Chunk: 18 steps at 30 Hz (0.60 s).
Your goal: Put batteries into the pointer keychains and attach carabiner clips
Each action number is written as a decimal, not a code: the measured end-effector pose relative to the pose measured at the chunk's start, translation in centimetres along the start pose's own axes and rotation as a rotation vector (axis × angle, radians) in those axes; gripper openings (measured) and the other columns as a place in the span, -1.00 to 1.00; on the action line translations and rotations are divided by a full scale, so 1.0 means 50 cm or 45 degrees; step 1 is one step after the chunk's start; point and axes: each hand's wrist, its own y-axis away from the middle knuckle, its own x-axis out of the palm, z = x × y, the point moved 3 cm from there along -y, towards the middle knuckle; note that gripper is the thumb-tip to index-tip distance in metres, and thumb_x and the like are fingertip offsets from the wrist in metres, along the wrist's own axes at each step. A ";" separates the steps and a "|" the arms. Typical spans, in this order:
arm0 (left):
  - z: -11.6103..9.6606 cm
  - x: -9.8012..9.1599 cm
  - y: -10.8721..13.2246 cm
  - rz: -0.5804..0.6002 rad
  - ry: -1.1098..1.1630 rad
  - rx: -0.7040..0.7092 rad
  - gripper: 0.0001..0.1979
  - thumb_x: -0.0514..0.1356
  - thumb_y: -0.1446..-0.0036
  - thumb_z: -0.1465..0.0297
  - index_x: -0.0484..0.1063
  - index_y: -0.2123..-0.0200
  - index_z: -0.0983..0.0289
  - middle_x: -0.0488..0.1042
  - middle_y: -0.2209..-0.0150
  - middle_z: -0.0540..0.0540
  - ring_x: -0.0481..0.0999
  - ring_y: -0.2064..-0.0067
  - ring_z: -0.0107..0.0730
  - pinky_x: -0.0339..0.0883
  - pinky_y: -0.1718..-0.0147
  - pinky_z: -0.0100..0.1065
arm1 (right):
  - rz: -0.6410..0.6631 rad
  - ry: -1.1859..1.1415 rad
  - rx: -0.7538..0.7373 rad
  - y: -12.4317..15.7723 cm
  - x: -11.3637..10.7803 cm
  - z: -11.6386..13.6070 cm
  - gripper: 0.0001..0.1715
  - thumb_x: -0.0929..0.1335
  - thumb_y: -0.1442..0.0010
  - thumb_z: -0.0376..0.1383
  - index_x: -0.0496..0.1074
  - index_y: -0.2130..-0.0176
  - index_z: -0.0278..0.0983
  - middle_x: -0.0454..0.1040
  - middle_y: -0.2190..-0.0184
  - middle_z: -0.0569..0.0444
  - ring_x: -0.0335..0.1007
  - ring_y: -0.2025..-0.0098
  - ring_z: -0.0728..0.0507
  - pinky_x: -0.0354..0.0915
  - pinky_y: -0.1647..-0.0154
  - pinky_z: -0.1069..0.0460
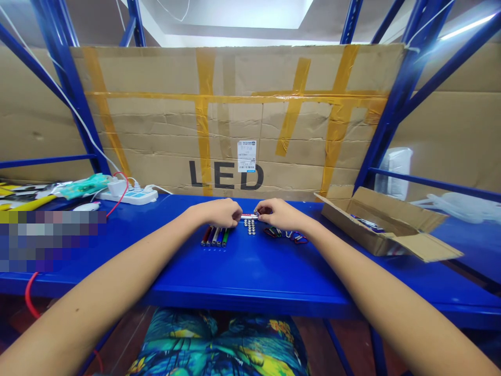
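Both my hands meet above the blue table, either side of a slim silver tube (249,216) with reddish marking. My left hand (224,212) is closed round its left end. At the tube's right end, my right hand (274,213) pinches a small silver piece (256,213), too small to name surely. Just below the tube, several small round silver pieces (249,226) like button cells lie in rows. Several coloured metal tubes (214,237) lie side by side under my left hand, partly covered. Coloured carabiners (286,235) lie beneath my right wrist.
An opened cardboard box (376,243) with blue and silver items stands right on the blue table (242,277). A white power strip (133,196) with cables and packaged goods (84,185) sit at the left. A large cardboard panel (164,130) rises behind, between blue rack posts.
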 end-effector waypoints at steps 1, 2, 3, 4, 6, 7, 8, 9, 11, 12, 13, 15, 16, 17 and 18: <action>0.000 0.005 -0.002 -0.014 0.001 0.008 -0.88 0.17 0.12 0.50 0.51 0.48 0.23 0.51 0.53 0.02 0.36 0.56 -0.44 0.12 0.53 -0.42 | 0.008 -0.006 0.000 0.000 0.001 0.001 -0.81 0.32 -0.14 -0.39 0.50 0.23 -0.31 0.54 0.39 0.03 0.35 0.41 -0.06 0.20 0.37 0.04; 0.000 0.009 -0.004 -0.039 0.005 0.020 -0.88 0.17 0.13 0.52 0.50 0.49 0.23 0.49 0.54 0.01 0.34 0.57 -0.45 0.12 0.53 -0.42 | 0.016 -0.009 -0.004 0.001 0.002 0.002 -0.81 0.32 -0.14 -0.40 0.50 0.23 -0.30 0.54 0.40 0.04 0.34 0.42 -0.06 0.20 0.38 0.04; 0.000 0.013 -0.007 -0.074 0.010 0.034 -0.89 0.18 0.13 0.53 0.49 0.51 0.24 0.47 0.57 0.01 0.32 0.58 -0.46 0.12 0.53 -0.42 | 0.021 -0.008 -0.011 0.000 0.002 0.003 -0.81 0.31 -0.14 -0.40 0.50 0.23 -0.30 0.53 0.40 0.04 0.34 0.42 -0.06 0.20 0.38 0.04; 0.000 0.016 -0.010 -0.112 0.015 0.044 -0.89 0.18 0.12 0.54 0.48 0.53 0.24 0.44 0.59 0.00 0.29 0.59 -0.46 0.12 0.52 -0.42 | 0.024 -0.003 -0.021 0.000 0.003 0.004 -0.81 0.31 -0.14 -0.41 0.50 0.24 -0.30 0.53 0.40 0.04 0.33 0.42 -0.06 0.19 0.37 0.04; 0.003 0.020 -0.015 -0.183 0.016 0.043 -0.87 0.17 0.09 0.57 0.46 0.55 0.25 0.40 0.61 0.00 0.26 0.59 -0.46 0.11 0.51 -0.41 | 0.013 0.016 -0.046 -0.001 0.004 0.006 -0.81 0.29 -0.16 -0.41 0.49 0.25 -0.30 0.53 0.38 0.04 0.33 0.39 -0.07 0.19 0.35 0.03; 0.004 0.021 -0.017 -0.212 0.011 0.034 -0.86 0.15 0.07 0.58 0.46 0.55 0.25 0.41 0.60 0.01 0.27 0.58 -0.45 0.11 0.50 -0.40 | 0.001 0.028 -0.060 -0.002 0.005 0.007 -0.80 0.27 -0.16 -0.43 0.48 0.26 -0.30 0.53 0.36 0.03 0.33 0.37 -0.08 0.19 0.33 0.03; 0.004 0.020 -0.019 -0.243 0.006 0.025 -0.85 0.14 0.05 0.58 0.46 0.52 0.26 0.43 0.57 0.02 0.30 0.55 -0.44 0.12 0.48 -0.40 | -0.013 0.037 -0.072 -0.003 0.005 0.007 -0.78 0.25 -0.17 -0.44 0.48 0.26 -0.30 0.53 0.34 0.02 0.34 0.34 -0.09 0.20 0.30 0.02; 0.003 0.017 -0.021 -0.285 0.010 0.021 -0.84 0.13 0.02 0.57 0.47 0.49 0.27 0.47 0.53 0.04 0.35 0.51 -0.42 0.13 0.46 -0.39 | -0.025 0.043 -0.080 -0.004 0.005 0.007 -0.75 0.24 -0.17 -0.46 0.48 0.25 -0.30 0.53 0.31 0.01 0.35 0.31 -0.10 0.20 0.27 0.02; -0.002 0.008 -0.024 -0.413 0.071 0.026 -0.85 0.11 -0.03 0.55 0.49 0.41 0.29 0.52 0.44 0.07 0.42 0.42 -0.40 0.18 0.40 -0.39 | -0.046 0.032 -0.073 -0.006 0.004 0.004 -0.71 0.22 -0.16 -0.50 0.47 0.22 -0.30 0.53 0.27 -0.01 0.36 0.26 -0.11 0.21 0.22 0.01; -0.006 0.002 -0.025 -0.495 0.134 0.034 -0.86 0.11 -0.06 0.53 0.48 0.38 0.30 0.53 0.41 0.08 0.43 0.38 -0.39 0.21 0.38 -0.40 | -0.055 0.017 -0.063 -0.007 0.003 0.003 -0.70 0.21 -0.16 -0.50 0.46 0.20 -0.31 0.53 0.25 -0.02 0.36 0.25 -0.11 0.22 0.21 0.01; -0.011 -0.003 -0.025 -0.578 0.211 0.044 -0.87 0.12 -0.08 0.50 0.48 0.34 0.31 0.53 0.40 0.07 0.44 0.37 -0.40 0.23 0.36 -0.40 | -0.068 -0.001 -0.051 -0.008 0.002 0.002 -0.70 0.21 -0.17 -0.50 0.46 0.19 -0.31 0.53 0.24 -0.04 0.37 0.24 -0.12 0.22 0.20 0.01; -0.023 -0.009 -0.025 -0.723 0.366 0.065 -0.88 0.13 -0.11 0.47 0.46 0.30 0.31 0.51 0.40 0.05 0.43 0.36 -0.43 0.26 0.35 -0.40 | -0.089 -0.032 -0.044 -0.009 -0.001 0.001 -0.70 0.20 -0.19 -0.49 0.45 0.18 -0.32 0.52 0.24 -0.04 0.37 0.24 -0.11 0.22 0.19 0.01; -0.030 -0.010 -0.025 -0.769 0.418 0.079 -0.89 0.13 -0.12 0.46 0.45 0.29 0.31 0.50 0.40 0.04 0.43 0.36 -0.44 0.27 0.34 -0.40 | -0.094 -0.042 -0.051 -0.009 -0.001 0.001 -0.71 0.20 -0.19 -0.49 0.45 0.19 -0.32 0.52 0.25 -0.04 0.37 0.24 -0.11 0.22 0.19 0.01; -0.036 -0.010 -0.026 -0.801 0.444 0.092 -0.89 0.13 -0.11 0.47 0.45 0.29 0.31 0.50 0.39 0.04 0.43 0.36 -0.45 0.28 0.34 -0.40 | -0.097 -0.050 -0.062 -0.009 -0.002 0.002 -0.72 0.20 -0.19 -0.48 0.44 0.21 -0.31 0.51 0.27 -0.03 0.36 0.25 -0.11 0.22 0.20 0.01; -0.042 -0.008 -0.026 -0.822 0.445 0.100 -0.89 0.13 -0.11 0.48 0.45 0.30 0.31 0.50 0.38 0.04 0.42 0.36 -0.45 0.28 0.34 -0.40 | -0.097 -0.056 -0.074 -0.009 -0.002 0.004 -0.73 0.20 -0.18 -0.48 0.44 0.23 -0.31 0.51 0.30 -0.01 0.35 0.26 -0.11 0.22 0.21 0.01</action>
